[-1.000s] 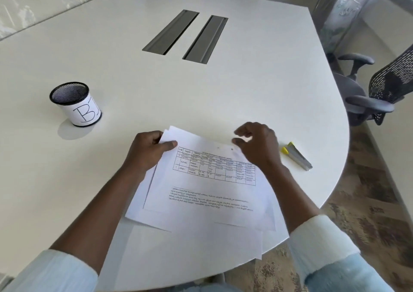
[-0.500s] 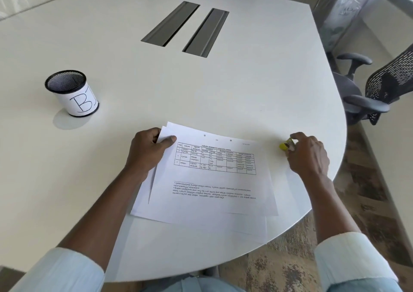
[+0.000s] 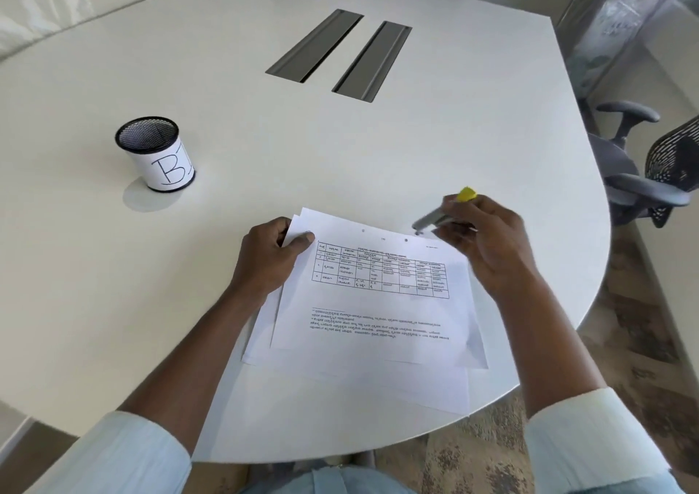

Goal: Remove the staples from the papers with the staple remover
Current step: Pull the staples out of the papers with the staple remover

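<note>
Open tabletop beyond the papers; mesh cup stands well left

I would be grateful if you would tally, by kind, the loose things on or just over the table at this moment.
stack of papers: 1 (number of sheets unclear)
staple remover, held in the right hand: 1
black mesh pen cup: 1
Total: 3

Papers on table at near edge — cup behind-left, slots far behind, chair right.
</note>
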Demonstrator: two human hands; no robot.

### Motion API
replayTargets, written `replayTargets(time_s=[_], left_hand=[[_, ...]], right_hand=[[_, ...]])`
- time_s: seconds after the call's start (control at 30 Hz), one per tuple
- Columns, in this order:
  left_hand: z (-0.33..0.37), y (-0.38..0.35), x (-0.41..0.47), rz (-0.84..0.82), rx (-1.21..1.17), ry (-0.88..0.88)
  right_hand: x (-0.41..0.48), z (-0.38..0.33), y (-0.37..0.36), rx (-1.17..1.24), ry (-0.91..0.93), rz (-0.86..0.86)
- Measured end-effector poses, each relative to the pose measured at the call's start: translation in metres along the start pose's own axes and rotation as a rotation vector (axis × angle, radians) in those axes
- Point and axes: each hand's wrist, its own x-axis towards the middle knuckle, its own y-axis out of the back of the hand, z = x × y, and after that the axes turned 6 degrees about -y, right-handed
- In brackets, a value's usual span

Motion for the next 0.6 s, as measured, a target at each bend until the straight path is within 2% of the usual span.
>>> replayTargets(time_s=[0.07,0.2,0.43,0.6], left_hand=[[0.000,0.001,-0.001,0.002,-0.016,0.001],[0.002,0.000,-0.003,0.015,-0.030,0.018],[0.007,-0.003,-0.007,0.040,-0.044,0.029],[0.013,-0.010,-0.016,0.055,-0.165,0.129]], right_hand=[[-0.001,0.007,-0.017,0.114,-0.062,-0.096],[-0.004,0.031,-0.048,0.218,-0.118,-0.172],[-0.006,0.063,-0.077,0.319,-0.261,-0.146],[-0.009,0.071,-0.089,0.295,-0.297,-0.146]])
